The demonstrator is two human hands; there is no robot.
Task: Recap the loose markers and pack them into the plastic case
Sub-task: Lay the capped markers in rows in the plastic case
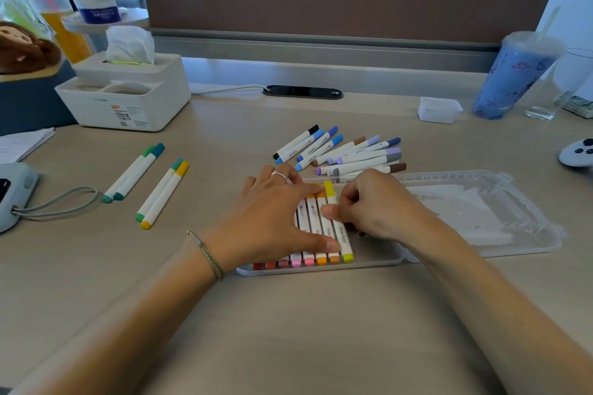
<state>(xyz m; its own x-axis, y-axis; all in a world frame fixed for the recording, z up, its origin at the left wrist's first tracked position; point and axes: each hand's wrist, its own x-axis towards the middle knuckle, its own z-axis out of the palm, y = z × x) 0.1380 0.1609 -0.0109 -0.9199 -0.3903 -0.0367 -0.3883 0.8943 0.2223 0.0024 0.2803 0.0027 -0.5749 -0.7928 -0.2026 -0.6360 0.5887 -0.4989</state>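
A clear plastic case (378, 261) lies open in front of me, its lid (500, 202) folded out to the right. A row of capped markers in red, pink, orange and yellow (316, 258) lies in its tray. My left hand (272, 218) rests flat on that row, fingers straight. My right hand (372, 205) has curled fingers on the yellow marker (340, 234) at the row's right end, thumb pressing its barrel. A pile of blue, purple, brown and grey markers (346, 152) lies behind the case. Several green, teal and yellow markers (150, 183) lie to the left.
A white tissue box organiser (128, 96) stands at the back left, a small clear tub (438, 110) and a blue cup (510, 77) at the back right. A grey device with a strap (16, 192) sits at the left edge, a white controller (577, 154) at the right edge.
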